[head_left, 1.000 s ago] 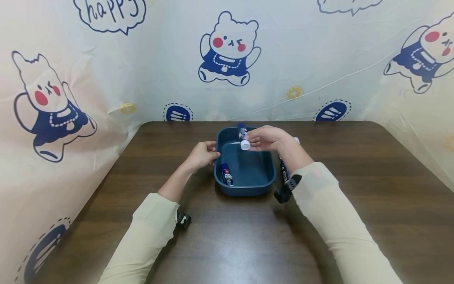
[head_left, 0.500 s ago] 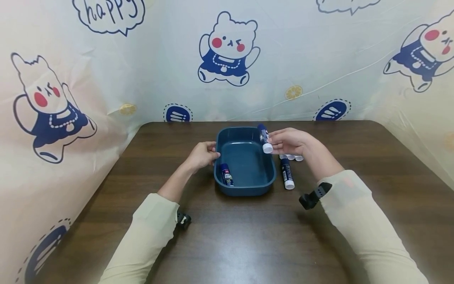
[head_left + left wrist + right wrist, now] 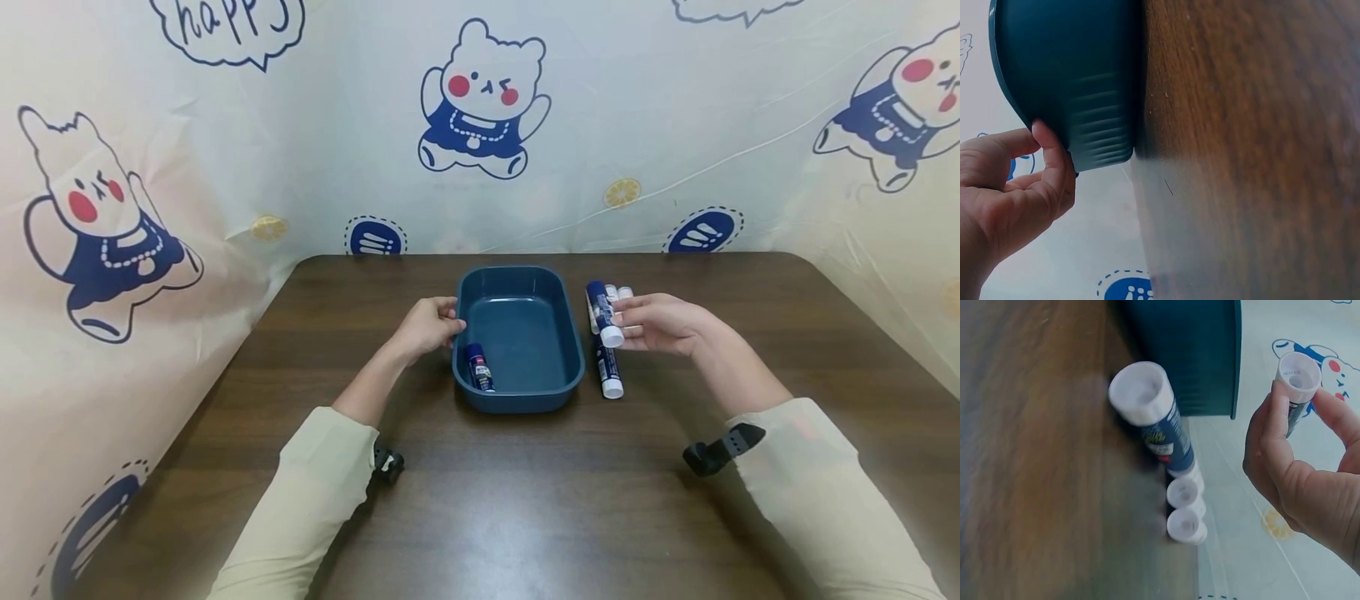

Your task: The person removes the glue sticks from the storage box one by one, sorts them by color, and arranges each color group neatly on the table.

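Note:
With thumb and fingers my left hand (image 3: 429, 327) pinches the left rim of a dark teal plastic bin (image 3: 517, 402); the left wrist view shows the fingertips at that rim. Inside the bin, in its near left corner, leans a blue glue stick (image 3: 479, 367). My right hand (image 3: 663, 323) pinches another glue stick (image 3: 604, 313), blue cap pointing away and white base (image 3: 1299, 375) toward me. It is held above the glue sticks to the right of the bin. One dark blue glue stick (image 3: 610, 375) lies there, partly hidden behind the held one.
Several white-ended glue sticks (image 3: 1185, 525) lie in a row beyond the dark blue one, close to the bin's right side. The brown wooden table (image 3: 480, 500) reaches back to a printed cloth (image 3: 300, 167) with cartoon bears.
My right hand has carried the glue stick from over the bin to the right, above the glue sticks on the table. My left hand has stayed on the rim.

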{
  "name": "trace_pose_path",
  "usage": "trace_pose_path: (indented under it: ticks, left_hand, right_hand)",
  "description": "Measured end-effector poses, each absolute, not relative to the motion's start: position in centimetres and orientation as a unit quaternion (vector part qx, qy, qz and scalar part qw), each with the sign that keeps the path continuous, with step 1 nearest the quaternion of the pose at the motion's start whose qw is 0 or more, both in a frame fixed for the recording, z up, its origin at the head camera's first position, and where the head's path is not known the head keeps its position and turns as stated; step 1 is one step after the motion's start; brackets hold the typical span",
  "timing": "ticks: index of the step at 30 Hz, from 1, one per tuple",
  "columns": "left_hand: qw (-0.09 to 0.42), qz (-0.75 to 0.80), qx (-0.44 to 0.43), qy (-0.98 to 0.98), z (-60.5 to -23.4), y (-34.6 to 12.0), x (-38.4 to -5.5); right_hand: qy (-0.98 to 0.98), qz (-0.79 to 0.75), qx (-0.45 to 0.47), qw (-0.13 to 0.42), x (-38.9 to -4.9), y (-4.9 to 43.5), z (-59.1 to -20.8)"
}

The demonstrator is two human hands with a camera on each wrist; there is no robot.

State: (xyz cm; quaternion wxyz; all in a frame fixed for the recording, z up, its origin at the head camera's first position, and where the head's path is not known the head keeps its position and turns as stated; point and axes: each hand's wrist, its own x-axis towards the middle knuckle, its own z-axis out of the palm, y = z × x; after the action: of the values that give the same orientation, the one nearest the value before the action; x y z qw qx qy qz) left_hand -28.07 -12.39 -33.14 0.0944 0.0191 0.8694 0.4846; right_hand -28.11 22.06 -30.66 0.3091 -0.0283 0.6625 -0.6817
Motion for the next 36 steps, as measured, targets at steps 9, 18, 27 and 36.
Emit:
trace_pose_path:
  ticks: [9,18,27,36]
  left_hand:
    - [0.095,0.487,0.017,0.868,-33.1,-12.4,-28.1]
    - [0.093,0.479,0.019,0.873,-33.2,-12.4,-28.0]
    - [0.091,0.480,0.018,0.873,-33.2,-12.4,-27.9]
    - [0.092,0.478,0.019,0.873,-33.1,-12.4,-27.9]
  right_hand:
    - [0.687,-0.654,-0.031,0.315,-27.2,23.8,-31.2]
    - [0.700,-0.638,-0.007,0.321,-26.9,24.9,-31.9]
    - [0.698,-0.633,0.022,0.335,-26.8,25.2,-32.9]
    - [0.712,-0.616,0.024,0.337,-27.0,25.3,-33.6]
